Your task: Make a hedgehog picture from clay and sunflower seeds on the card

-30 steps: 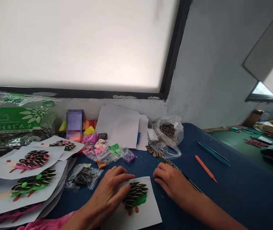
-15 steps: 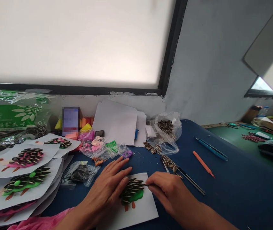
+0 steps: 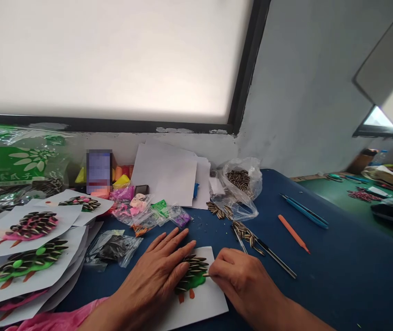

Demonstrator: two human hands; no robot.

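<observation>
A white paper card (image 3: 210,301) lies on the blue table in front of me, bearing a green clay hedgehog (image 3: 196,280) with sunflower seeds for spines and brown clay feet. My left hand (image 3: 162,266) rests flat across the card's left side, fingers stretched out, and covers part of the hedgehog. My right hand (image 3: 241,280) pinches a sunflower seed (image 3: 206,275) at the right edge of the green clay. Loose sunflower seeds (image 3: 246,236) lie beyond the right hand beside metal tweezers (image 3: 275,258).
Finished hedgehog cards (image 3: 41,271) are stacked at left. Bags of coloured clay (image 3: 141,209), blank paper (image 3: 165,174) and a plastic bag of seeds (image 3: 239,181) stand along the wall. An orange pen (image 3: 293,233) and blue tweezers (image 3: 305,211) lie at right.
My right hand has shifted slightly down along the hedgehog's right edge, its seed now lower at the green clay. My left hand stays flat, moved slightly right over the hedgehog.
</observation>
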